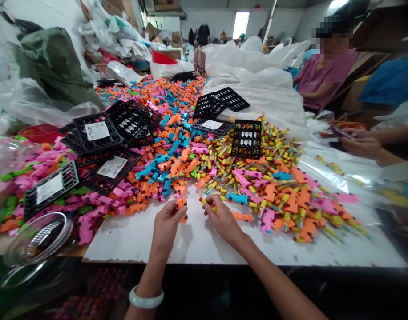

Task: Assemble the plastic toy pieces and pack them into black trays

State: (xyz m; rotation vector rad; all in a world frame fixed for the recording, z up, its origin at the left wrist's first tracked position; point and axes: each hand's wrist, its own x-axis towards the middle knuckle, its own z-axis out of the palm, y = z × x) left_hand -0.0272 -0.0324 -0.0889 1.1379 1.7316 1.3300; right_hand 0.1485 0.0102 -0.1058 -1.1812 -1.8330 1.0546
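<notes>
My left hand (167, 222) pinches an orange toy car (181, 204) between thumb and fingers, above the white tabletop (133, 244). To its right, my right hand (222, 218) is closed on a small yellow tube (204, 201) with a red end, held at the fingertips. The two hands are apart. Behind them lies a large heap of orange, blue, pink and green toy cars (180, 162). A pile of yellow tubes (224, 153) spreads to the right, with some toy cars (290, 200) on top of it.
Black plastic trays (98, 135) lie on the heap at the left, and another black tray (246, 138) stands right of centre. A clear basket (40, 238) sits at the left edge. White plastic sheeting (257, 84) covers the back. At the right, another person's hands (360, 142) hold a phone.
</notes>
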